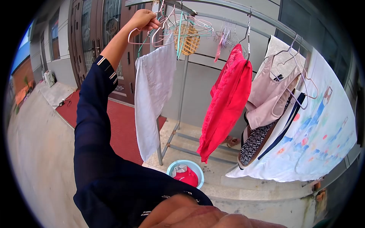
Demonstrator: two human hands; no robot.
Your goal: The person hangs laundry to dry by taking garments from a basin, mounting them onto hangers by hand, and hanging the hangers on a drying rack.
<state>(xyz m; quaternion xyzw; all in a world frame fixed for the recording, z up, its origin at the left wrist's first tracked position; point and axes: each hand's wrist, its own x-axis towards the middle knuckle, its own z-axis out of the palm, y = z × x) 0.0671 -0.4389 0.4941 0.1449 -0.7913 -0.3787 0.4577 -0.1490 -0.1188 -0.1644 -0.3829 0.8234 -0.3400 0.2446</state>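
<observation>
At the upper left, my left hand point(143, 19) is raised to the rack's top rail with its fingers closed around the upper part of a pale pink hanger point(130, 38). From that hanger hangs a white cloth point(154, 91), long and a little creased. Beside the hand, several hangers point(197, 28) cluster on the rail. To the right, a bright red garment point(230, 98) with ruffled trim hangs from a metal hanger. My right hand is out of view.
Farther right hang a pink sleeveless top point(273, 95) and a large white patterned sheet point(311, 140). Below the metal rack point(184, 87) stands a light blue basin point(201, 174) with red and whitish cloth inside. A red mat point(125, 125) lies before brown doors point(97, 41). A woven yellow basket point(189, 40) hangs behind.
</observation>
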